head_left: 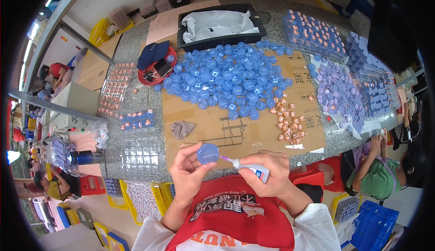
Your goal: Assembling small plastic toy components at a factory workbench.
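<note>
Between the thumb and fingers of my left hand [187,162] is a round blue plastic piece [208,153], its flat face turned up. My right hand [268,172] is closed around a small white glue bottle [254,169]. The bottle's thin purple nozzle [226,158] points left, and its tip is at the blue piece's right edge; whether they touch I cannot tell. Beyond my hands a large heap of similar blue round pieces [226,76] covers the cardboard sheet [195,124]. Right of that heap lies a small pile of orange-and-white figure pieces [290,124].
A grey cloth [182,129] lies on the cardboard. Behind the heap stands a black bin [222,42] lined with white sheeting. A red basket [156,70] holds a cap and keys. Clear trays [140,153] are at left, lilac pieces [337,92] at right. Co-workers [380,174] sit nearby.
</note>
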Demonstrator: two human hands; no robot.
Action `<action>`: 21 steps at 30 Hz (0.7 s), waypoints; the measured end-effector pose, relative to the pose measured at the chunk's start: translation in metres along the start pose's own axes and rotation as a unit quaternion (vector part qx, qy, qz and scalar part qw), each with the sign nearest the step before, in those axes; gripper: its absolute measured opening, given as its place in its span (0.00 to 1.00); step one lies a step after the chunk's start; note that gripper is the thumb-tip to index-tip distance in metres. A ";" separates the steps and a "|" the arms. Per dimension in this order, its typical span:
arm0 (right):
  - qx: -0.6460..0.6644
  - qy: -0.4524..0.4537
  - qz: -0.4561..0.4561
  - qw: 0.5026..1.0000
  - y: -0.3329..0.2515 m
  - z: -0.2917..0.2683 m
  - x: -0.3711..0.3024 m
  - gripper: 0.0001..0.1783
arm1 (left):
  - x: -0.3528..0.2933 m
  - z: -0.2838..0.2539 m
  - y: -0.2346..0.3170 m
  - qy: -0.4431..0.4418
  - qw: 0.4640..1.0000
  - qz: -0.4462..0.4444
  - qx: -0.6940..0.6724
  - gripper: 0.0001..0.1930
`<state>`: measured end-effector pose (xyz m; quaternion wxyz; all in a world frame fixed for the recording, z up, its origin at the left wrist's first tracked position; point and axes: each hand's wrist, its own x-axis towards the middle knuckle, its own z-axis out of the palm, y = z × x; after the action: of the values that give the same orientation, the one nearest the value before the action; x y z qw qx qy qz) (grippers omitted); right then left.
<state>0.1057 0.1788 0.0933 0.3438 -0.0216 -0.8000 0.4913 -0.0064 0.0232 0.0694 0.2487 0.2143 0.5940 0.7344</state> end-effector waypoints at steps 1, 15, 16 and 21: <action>-0.008 0.005 0.003 1.000 0.000 -0.001 -0.001 0.10 | 0.001 0.002 -0.002 0.007 1.000 0.008 0.007 0.22; 0.082 0.035 0.401 0.912 0.127 -0.008 -0.086 0.18 | 0.008 0.019 -0.056 0.047 0.996 -0.072 -0.033 0.22; -0.031 0.035 0.420 0.906 0.161 -0.013 -0.101 0.18 | 0.008 0.023 -0.058 0.040 0.994 -0.088 -0.041 0.22; -0.423 0.012 0.444 0.790 0.230 -0.039 -0.088 0.14 | 0.004 0.037 -0.068 0.029 0.990 -0.130 -0.051 0.21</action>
<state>0.1252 0.2952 -0.1265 0.0539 -0.5231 -0.8262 0.2019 0.0205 0.0656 0.0108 0.3357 0.1008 0.5857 0.7308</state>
